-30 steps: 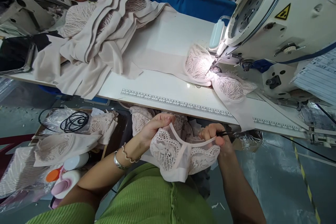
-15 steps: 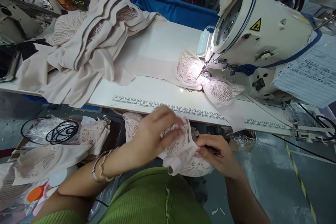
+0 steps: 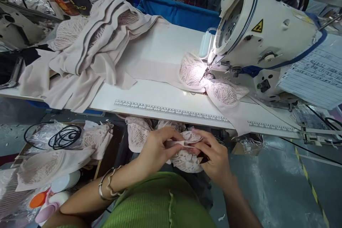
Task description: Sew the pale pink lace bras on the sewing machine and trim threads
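Note:
Below the table's front edge, my left hand [image 3: 162, 146] pinches the edge of a pale pink lace bra piece [image 3: 187, 160]. My right hand [image 3: 213, 151] grips the same piece from the other side, close to my left fingertips. Something dark, too small to make out, shows in my right palm. Another lace bra [image 3: 224, 92] lies on the white table [image 3: 160, 96], one cup under the lit needle area of the sewing machine [image 3: 269, 32]. More lace cups [image 3: 137, 133] hang or lie just beyond my left hand.
A heap of pale bra pieces [image 3: 88, 53] covers the table's left part. A ruler strip [image 3: 171, 110] runs along the front edge. At lower left, a box holds lace pieces and a coiled black cord [image 3: 65, 136]. A written sheet [image 3: 315, 74] hangs at the right.
My left hand has come down onto the held piece and now pinches it. My right hand has turned and moved slightly up and left. The piece is folded up between both hands.

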`<action>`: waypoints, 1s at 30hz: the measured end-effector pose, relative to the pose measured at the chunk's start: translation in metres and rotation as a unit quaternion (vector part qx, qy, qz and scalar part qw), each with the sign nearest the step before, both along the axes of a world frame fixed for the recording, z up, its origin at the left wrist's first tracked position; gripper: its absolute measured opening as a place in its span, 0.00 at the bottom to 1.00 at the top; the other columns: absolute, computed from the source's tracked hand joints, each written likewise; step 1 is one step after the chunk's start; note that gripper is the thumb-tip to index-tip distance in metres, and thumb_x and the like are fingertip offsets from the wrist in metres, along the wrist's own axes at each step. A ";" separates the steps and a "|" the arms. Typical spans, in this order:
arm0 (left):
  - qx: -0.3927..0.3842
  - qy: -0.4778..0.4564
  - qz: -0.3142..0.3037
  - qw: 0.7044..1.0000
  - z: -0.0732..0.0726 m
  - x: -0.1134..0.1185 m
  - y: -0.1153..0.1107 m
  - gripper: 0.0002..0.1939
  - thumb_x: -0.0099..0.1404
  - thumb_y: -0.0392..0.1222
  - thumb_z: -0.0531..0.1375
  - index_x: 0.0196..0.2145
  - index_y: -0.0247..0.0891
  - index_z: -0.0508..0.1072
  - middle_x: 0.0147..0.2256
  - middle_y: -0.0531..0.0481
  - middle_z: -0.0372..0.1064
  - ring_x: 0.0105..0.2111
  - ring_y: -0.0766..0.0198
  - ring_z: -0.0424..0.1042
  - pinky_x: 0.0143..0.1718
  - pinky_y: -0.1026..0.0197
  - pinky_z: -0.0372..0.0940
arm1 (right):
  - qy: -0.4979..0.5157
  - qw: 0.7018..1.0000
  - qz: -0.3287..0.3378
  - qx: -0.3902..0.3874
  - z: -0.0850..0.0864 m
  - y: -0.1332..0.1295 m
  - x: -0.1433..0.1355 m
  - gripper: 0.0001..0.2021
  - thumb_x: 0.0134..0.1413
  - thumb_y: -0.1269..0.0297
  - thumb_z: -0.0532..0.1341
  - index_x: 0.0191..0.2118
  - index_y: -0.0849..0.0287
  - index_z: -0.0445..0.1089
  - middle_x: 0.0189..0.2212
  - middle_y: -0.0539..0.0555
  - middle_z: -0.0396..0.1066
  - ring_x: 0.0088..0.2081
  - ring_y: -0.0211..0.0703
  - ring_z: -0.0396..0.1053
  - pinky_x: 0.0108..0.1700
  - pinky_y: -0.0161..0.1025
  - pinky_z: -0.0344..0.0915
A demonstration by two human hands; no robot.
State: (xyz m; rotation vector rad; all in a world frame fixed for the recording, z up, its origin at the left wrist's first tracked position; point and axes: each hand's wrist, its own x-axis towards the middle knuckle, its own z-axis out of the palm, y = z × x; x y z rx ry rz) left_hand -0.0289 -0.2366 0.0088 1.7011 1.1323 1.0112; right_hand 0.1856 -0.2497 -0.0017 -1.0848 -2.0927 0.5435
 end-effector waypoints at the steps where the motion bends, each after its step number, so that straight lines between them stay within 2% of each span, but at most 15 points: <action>1: -0.047 -0.025 -0.009 0.999 0.002 -0.004 0.003 0.02 0.65 0.34 0.64 0.33 0.36 0.77 0.30 0.50 0.73 0.30 0.65 0.72 0.28 0.67 0.63 | 0.011 0.999 0.030 -0.038 0.001 0.002 0.005 0.09 0.66 0.72 0.58 0.37 0.55 0.74 0.45 0.59 0.75 0.36 0.43 0.74 0.33 0.38 0.69; 4: -0.117 -0.096 -0.031 0.988 0.005 -0.016 0.012 0.04 0.62 0.37 0.67 0.30 0.36 0.76 0.31 0.50 0.71 0.32 0.64 0.70 0.33 0.65 0.64 | 0.072 0.979 0.106 -0.161 0.005 0.007 0.024 0.13 0.67 0.61 0.60 0.29 0.56 0.72 0.30 0.54 0.71 0.28 0.40 0.69 0.26 0.36 0.63; 6: -0.128 -0.129 -0.025 0.983 0.004 -0.024 0.016 0.06 0.62 0.39 0.67 0.30 0.36 0.75 0.30 0.51 0.68 0.31 0.65 0.68 0.33 0.64 0.63 | 0.101 0.962 0.138 -0.212 0.009 0.009 0.037 0.17 0.66 0.53 0.61 0.28 0.56 0.73 0.28 0.53 0.68 0.26 0.39 0.66 0.24 0.36 0.61; 8: -0.123 -0.140 -0.002 0.982 0.001 -0.030 0.018 0.07 0.62 0.40 0.67 0.30 0.36 0.74 0.29 0.52 0.67 0.29 0.66 0.66 0.31 0.65 0.61 | 0.108 0.961 0.136 -0.217 0.011 0.010 0.047 0.17 0.67 0.52 0.60 0.30 0.56 0.75 0.28 0.54 0.69 0.27 0.40 0.68 0.25 0.36 0.62; 12: -0.072 -0.136 0.049 0.987 -0.007 -0.036 0.016 0.04 0.61 0.37 0.69 0.31 0.38 0.78 0.30 0.51 0.71 0.32 0.64 0.69 0.34 0.63 0.63 | 0.083 0.986 0.057 -0.132 0.012 0.010 0.054 0.11 0.67 0.60 0.61 0.34 0.55 0.77 0.32 0.55 0.75 0.30 0.41 0.72 0.27 0.37 0.64; 16: -0.022 -0.150 0.077 0.985 -0.014 -0.035 0.014 0.04 0.60 0.34 0.70 0.30 0.40 0.79 0.34 0.50 0.75 0.38 0.61 0.73 0.41 0.61 0.67 | 0.065 0.997 -0.029 -0.034 0.010 0.008 0.047 0.06 0.60 0.69 0.66 0.32 0.54 0.74 0.31 0.53 0.77 0.31 0.42 0.73 0.29 0.37 0.65; 20: -0.035 -0.149 0.089 0.984 -0.018 -0.033 0.013 0.04 0.61 0.34 0.69 0.31 0.41 0.79 0.33 0.51 0.77 0.38 0.61 0.75 0.41 0.61 0.68 | 0.093 0.989 -0.106 -0.031 0.006 0.004 0.034 0.10 0.57 0.74 0.66 0.29 0.54 0.67 0.29 0.51 0.74 0.27 0.38 0.70 0.23 0.33 0.61; 23: -0.043 -0.136 0.098 0.985 -0.020 -0.033 0.013 0.04 0.61 0.34 0.69 0.30 0.42 0.80 0.32 0.52 0.77 0.35 0.62 0.75 0.39 0.61 0.69 | 0.115 0.984 -0.129 -0.034 0.002 0.003 0.028 0.11 0.58 0.74 0.65 0.29 0.54 0.65 0.29 0.50 0.73 0.26 0.37 0.69 0.24 0.32 0.62; 28: -0.076 -0.148 0.108 0.980 -0.023 -0.034 0.013 0.03 0.60 0.37 0.70 0.30 0.43 0.80 0.32 0.52 0.76 0.35 0.61 0.75 0.38 0.60 0.70 | 0.082 0.978 -0.183 -0.048 -0.001 0.004 0.027 0.06 0.58 0.71 0.67 0.38 0.52 0.71 0.25 0.45 0.67 0.23 0.35 0.61 0.25 0.33 0.61; 30: -0.088 -0.160 0.101 0.978 -0.024 -0.033 0.013 0.03 0.60 0.37 0.70 0.30 0.43 0.80 0.33 0.51 0.76 0.36 0.60 0.75 0.38 0.60 0.70 | 0.062 0.979 -0.183 -0.057 0.001 0.006 0.028 0.05 0.59 0.69 0.66 0.39 0.52 0.74 0.25 0.47 0.67 0.23 0.36 0.61 0.26 0.35 0.61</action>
